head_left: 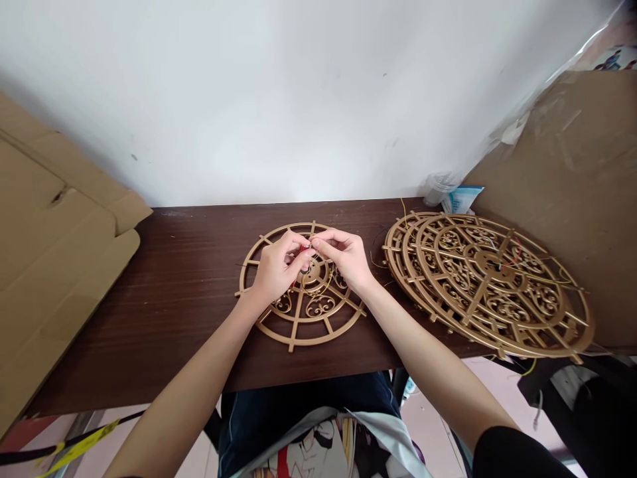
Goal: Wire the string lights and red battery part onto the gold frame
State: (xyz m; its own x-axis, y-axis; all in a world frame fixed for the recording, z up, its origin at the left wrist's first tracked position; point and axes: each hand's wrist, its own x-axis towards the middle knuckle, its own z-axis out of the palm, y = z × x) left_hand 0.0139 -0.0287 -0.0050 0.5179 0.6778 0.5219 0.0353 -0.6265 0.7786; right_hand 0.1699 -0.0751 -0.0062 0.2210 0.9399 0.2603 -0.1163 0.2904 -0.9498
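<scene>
A round gold openwork frame (293,332) with scroll ornaments lies flat on the dark brown table. Above its hub, my left hand (275,267) is closed in a pinch on a red wire (302,249). My right hand (347,257) meets it there, thumb and forefinger pinched together at the wire's end. Whatever the right fingertips grip is too small to make out. From the hub area a yellow wire (328,284) curves out below the hands across the frame. Fingers cover part of the hub.
Several similar gold frames (490,325) are stacked at the right, with loose wires on top. Behind them stand a clear plastic cup (438,188) and a blue-white packet (462,199). Cardboard (60,219) rises along the left, and a white wall (279,106) borders the table's back.
</scene>
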